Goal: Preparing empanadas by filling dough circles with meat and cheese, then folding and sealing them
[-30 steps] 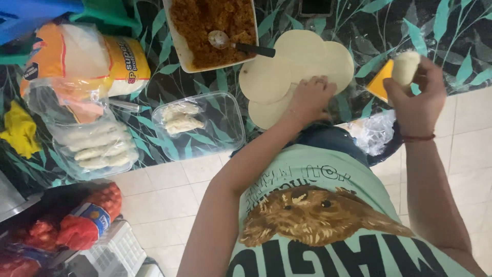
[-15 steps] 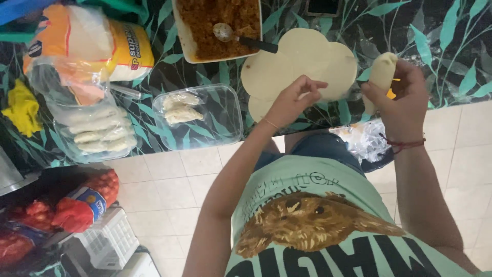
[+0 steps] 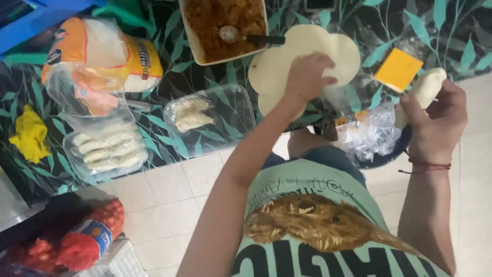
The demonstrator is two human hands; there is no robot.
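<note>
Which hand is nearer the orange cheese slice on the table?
Right. The right hand, holding a rolled tortilla, is just right of the cheese slice; the left hand rests on the flat tortillas, farther left.

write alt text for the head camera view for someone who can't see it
Seen from above, a person's left hand presses on overlapping round dough discs on a leaf-patterned table, while the right hand holds a folded filled pastry. Nearby sit a dish of reddish filling with a spoon and clear containers of finished pastries.

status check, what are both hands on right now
Left hand pressing on the stack of round dough discs. Right hand gripping a folded filled pastry. Filling tray with spoon beside the discs, nothing blocking.
</note>
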